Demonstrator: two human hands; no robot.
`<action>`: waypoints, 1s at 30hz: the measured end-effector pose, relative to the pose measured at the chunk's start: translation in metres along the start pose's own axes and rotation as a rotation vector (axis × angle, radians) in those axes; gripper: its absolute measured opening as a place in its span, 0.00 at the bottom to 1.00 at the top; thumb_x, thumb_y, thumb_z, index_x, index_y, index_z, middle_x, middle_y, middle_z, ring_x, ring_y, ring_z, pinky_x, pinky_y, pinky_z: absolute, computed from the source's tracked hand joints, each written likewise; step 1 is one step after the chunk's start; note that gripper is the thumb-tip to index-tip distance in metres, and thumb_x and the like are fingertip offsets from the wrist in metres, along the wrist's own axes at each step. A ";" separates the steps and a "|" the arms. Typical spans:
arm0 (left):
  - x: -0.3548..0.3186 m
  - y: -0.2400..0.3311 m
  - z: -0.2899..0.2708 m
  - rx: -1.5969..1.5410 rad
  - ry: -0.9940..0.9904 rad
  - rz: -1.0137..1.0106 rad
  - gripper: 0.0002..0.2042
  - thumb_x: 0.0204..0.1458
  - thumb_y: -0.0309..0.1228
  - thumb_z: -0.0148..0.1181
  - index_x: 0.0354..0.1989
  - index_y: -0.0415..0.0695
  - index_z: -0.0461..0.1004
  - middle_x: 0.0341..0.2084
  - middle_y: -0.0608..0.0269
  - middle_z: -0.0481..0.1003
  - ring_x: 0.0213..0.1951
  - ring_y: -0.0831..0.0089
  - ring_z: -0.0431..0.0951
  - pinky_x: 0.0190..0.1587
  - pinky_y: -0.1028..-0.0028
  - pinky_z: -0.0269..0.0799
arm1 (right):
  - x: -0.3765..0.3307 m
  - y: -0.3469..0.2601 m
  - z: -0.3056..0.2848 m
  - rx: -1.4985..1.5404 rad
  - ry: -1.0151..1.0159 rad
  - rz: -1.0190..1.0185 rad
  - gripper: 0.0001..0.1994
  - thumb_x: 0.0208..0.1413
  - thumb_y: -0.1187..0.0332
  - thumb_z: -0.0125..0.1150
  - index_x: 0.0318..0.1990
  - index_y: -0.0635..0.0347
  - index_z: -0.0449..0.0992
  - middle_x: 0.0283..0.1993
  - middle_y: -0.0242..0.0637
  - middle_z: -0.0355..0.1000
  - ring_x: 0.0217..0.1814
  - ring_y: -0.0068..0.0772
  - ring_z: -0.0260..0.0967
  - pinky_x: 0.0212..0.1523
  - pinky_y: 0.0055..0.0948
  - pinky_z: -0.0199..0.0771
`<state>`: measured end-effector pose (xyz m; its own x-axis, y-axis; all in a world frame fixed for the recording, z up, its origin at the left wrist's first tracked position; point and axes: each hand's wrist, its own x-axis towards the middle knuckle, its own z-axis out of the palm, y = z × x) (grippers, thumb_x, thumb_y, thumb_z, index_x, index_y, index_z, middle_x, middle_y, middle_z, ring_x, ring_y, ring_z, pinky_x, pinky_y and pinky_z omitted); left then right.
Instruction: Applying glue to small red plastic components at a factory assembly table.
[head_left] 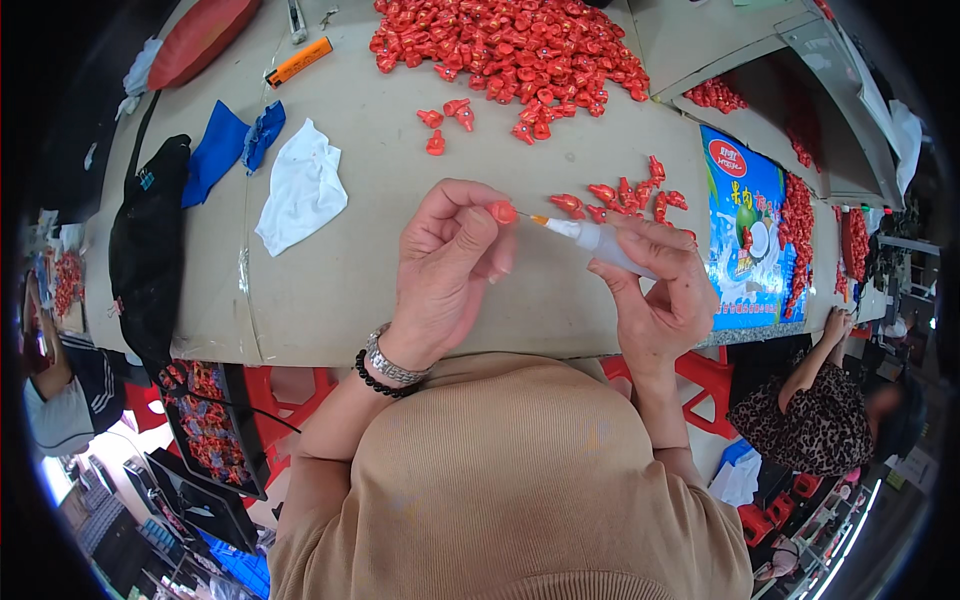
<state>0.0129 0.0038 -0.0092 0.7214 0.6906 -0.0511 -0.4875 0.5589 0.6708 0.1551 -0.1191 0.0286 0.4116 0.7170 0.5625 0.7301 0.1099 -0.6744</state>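
Observation:
Between the thumb and fingers of my left hand (440, 260) is a small red plastic piece (502, 212), pinched above the table. My right hand (662, 290) grips a translucent white needle-tip glue bottle (606, 246), tilted toward the left. Its thin needle ends at the red piece or just beside it; I cannot tell whether they touch. Past my right fingers lies a small group of similar red pieces (628, 196). A large heap of them (510, 55) covers the far middle of the table, with a few loose ones (436, 120) at its near edge.
On the left lie a white cloth (303, 188), blue cloth pieces (216, 155), a black bag (150, 250), an orange box-cutter-like object (299, 62) and a red basin (200, 40). A blue printed sheet (745, 240) and an open box (790, 100) are right. A co-worker (820, 400) sits further right.

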 end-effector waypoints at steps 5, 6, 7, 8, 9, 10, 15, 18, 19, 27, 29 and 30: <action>0.001 -0.001 -0.002 -0.015 -0.010 0.038 0.09 0.57 0.33 0.55 0.41 0.41 0.69 0.31 0.67 0.74 0.22 0.81 0.65 0.24 0.80 0.59 | 0.002 -0.001 0.000 -0.027 0.000 -0.006 0.16 0.37 0.83 0.70 0.36 0.68 0.72 0.40 0.51 0.75 0.43 0.35 0.73 0.37 0.27 0.78; 0.001 -0.001 -0.001 -0.014 -0.013 0.042 0.09 0.57 0.33 0.55 0.41 0.41 0.69 0.31 0.67 0.74 0.22 0.81 0.65 0.24 0.80 0.59 | 0.002 -0.002 0.000 -0.030 0.001 -0.001 0.16 0.37 0.83 0.70 0.36 0.68 0.72 0.40 0.51 0.75 0.43 0.35 0.73 0.37 0.27 0.78; 0.000 -0.001 -0.002 -0.012 -0.015 0.047 0.09 0.57 0.32 0.55 0.41 0.40 0.69 0.31 0.67 0.75 0.22 0.81 0.65 0.24 0.80 0.59 | 0.002 -0.002 0.000 -0.029 0.002 -0.001 0.16 0.37 0.83 0.70 0.36 0.68 0.72 0.40 0.51 0.75 0.43 0.35 0.73 0.37 0.26 0.78; 0.000 -0.001 -0.002 -0.011 -0.014 0.050 0.09 0.57 0.32 0.55 0.41 0.40 0.69 0.32 0.67 0.75 0.22 0.81 0.65 0.24 0.80 0.59 | 0.002 -0.002 0.000 -0.028 0.002 0.000 0.16 0.37 0.83 0.70 0.35 0.68 0.72 0.40 0.51 0.75 0.43 0.34 0.73 0.37 0.26 0.78; 0.000 -0.001 -0.003 -0.009 -0.014 0.054 0.09 0.57 0.32 0.55 0.42 0.40 0.69 0.32 0.66 0.75 0.22 0.81 0.65 0.24 0.80 0.59 | 0.002 -0.003 0.000 -0.026 0.003 0.000 0.16 0.37 0.83 0.70 0.35 0.69 0.72 0.41 0.51 0.75 0.43 0.34 0.73 0.37 0.26 0.78; 0.000 -0.001 -0.003 -0.007 -0.013 0.058 0.09 0.57 0.31 0.56 0.42 0.40 0.69 0.33 0.66 0.75 0.22 0.81 0.66 0.24 0.80 0.59 | 0.002 -0.003 0.001 -0.022 0.003 0.008 0.16 0.37 0.83 0.70 0.36 0.69 0.72 0.41 0.51 0.75 0.43 0.34 0.73 0.37 0.26 0.78; 0.000 0.002 0.000 0.007 0.027 0.079 0.11 0.55 0.30 0.58 0.43 0.40 0.68 0.32 0.66 0.76 0.21 0.81 0.66 0.24 0.80 0.60 | 0.000 -0.001 0.001 -0.006 0.001 -0.001 0.16 0.38 0.83 0.70 0.36 0.69 0.72 0.41 0.50 0.75 0.44 0.36 0.73 0.37 0.26 0.78; 0.000 0.002 0.001 0.011 0.034 0.078 0.11 0.54 0.30 0.59 0.43 0.40 0.68 0.32 0.66 0.76 0.21 0.81 0.66 0.25 0.80 0.60 | -0.002 -0.001 0.001 -0.008 0.000 0.017 0.16 0.38 0.83 0.70 0.37 0.68 0.72 0.41 0.50 0.75 0.44 0.36 0.73 0.37 0.26 0.77; 0.000 0.002 0.000 0.012 0.033 0.077 0.12 0.54 0.29 0.59 0.43 0.40 0.68 0.33 0.65 0.76 0.21 0.81 0.66 0.25 0.80 0.60 | -0.002 -0.001 0.001 0.000 0.004 0.016 0.16 0.38 0.83 0.70 0.37 0.68 0.72 0.41 0.50 0.75 0.44 0.36 0.73 0.36 0.25 0.77; -0.001 0.003 0.000 -0.025 0.044 0.106 0.12 0.52 0.26 0.61 0.43 0.39 0.68 0.35 0.64 0.77 0.22 0.82 0.66 0.25 0.80 0.60 | -0.001 -0.006 0.001 0.037 0.008 0.030 0.16 0.38 0.82 0.71 0.37 0.67 0.72 0.41 0.49 0.75 0.44 0.35 0.73 0.37 0.25 0.76; -0.002 0.003 0.001 -0.033 0.042 0.110 0.12 0.52 0.26 0.61 0.43 0.39 0.68 0.35 0.64 0.77 0.22 0.82 0.66 0.26 0.80 0.60 | -0.001 -0.005 0.004 0.039 0.050 0.032 0.15 0.36 0.82 0.71 0.34 0.67 0.73 0.38 0.47 0.75 0.39 0.34 0.75 0.36 0.25 0.76; -0.002 0.003 0.001 -0.039 0.042 0.110 0.12 0.52 0.26 0.61 0.43 0.39 0.68 0.35 0.64 0.77 0.22 0.82 0.66 0.26 0.80 0.60 | -0.001 -0.005 0.005 0.039 0.071 0.033 0.14 0.35 0.82 0.71 0.32 0.67 0.74 0.37 0.46 0.75 0.37 0.33 0.76 0.36 0.25 0.76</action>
<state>0.0107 0.0039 -0.0067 0.6414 0.7671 -0.0101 -0.5824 0.4954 0.6445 0.1482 -0.1173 0.0292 0.4733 0.6705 0.5713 0.6944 0.1152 -0.7103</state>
